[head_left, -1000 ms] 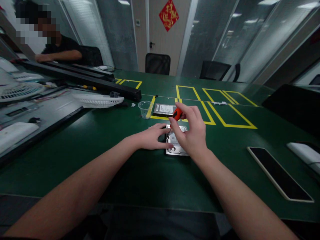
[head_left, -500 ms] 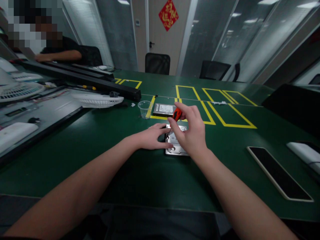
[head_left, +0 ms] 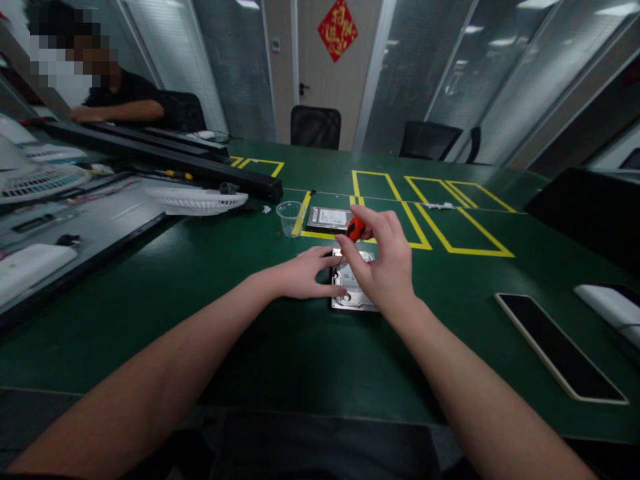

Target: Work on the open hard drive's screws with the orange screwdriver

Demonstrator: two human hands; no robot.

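Note:
A silver hard drive (head_left: 356, 297) lies on the green table in front of me, partly covered by both hands. My left hand (head_left: 306, 273) holds it from the left side, the thumb on its top face and the fingers around its far left part. Above the drive, my right hand (head_left: 387, 263) grips a screwdriver (head_left: 355, 229) by its red and black handle. The thin shaft slants down to the left toward the drive; its tip is hard to make out near the left fingers.
Behind lies a second hard drive (head_left: 329, 218) beside a clear plastic cup (head_left: 291, 220). White fan parts (head_left: 195, 200), a panel and a long black bar (head_left: 200, 160) take up the left. A phone-like slab (head_left: 560, 347) is at right. A person (head_left: 125, 100) sits at far left.

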